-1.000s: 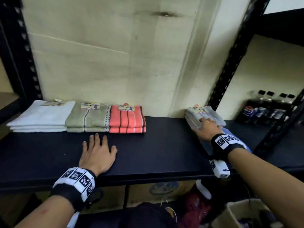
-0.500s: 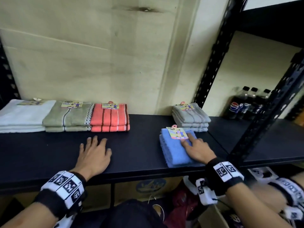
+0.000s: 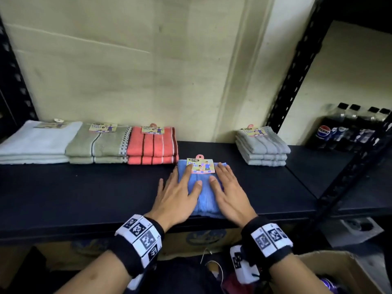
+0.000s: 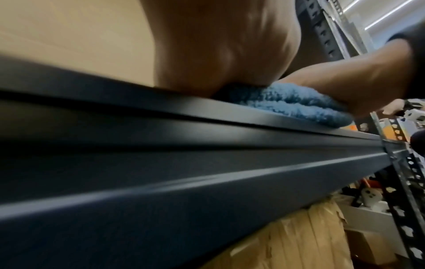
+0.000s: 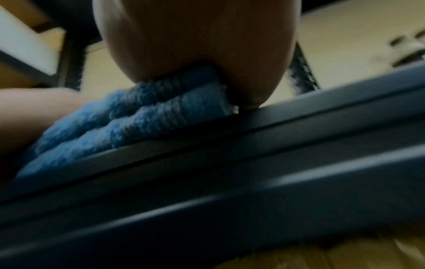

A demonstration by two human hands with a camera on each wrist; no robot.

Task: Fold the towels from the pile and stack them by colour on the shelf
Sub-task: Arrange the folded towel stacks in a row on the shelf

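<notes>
The folded blue towel [image 3: 202,193] lies at the black shelf's [image 3: 84,187] front edge beside the coral stack [image 3: 151,145], soft and floppy, so I'd grip both sides; my left hand [image 3: 176,196] and right hand [image 3: 230,194] press it flat, fingers straight.

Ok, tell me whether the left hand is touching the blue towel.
Touching. The head view shows the left hand flat on the blue towel; the left wrist view shows its palm pressed into the pile.

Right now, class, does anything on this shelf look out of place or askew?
Only the blue towel: it lies alone near the shelf's front edge, under the flat left hand and right hand, while the other folded stacks line the back wall. Nothing looks spilled or damaged.
</notes>
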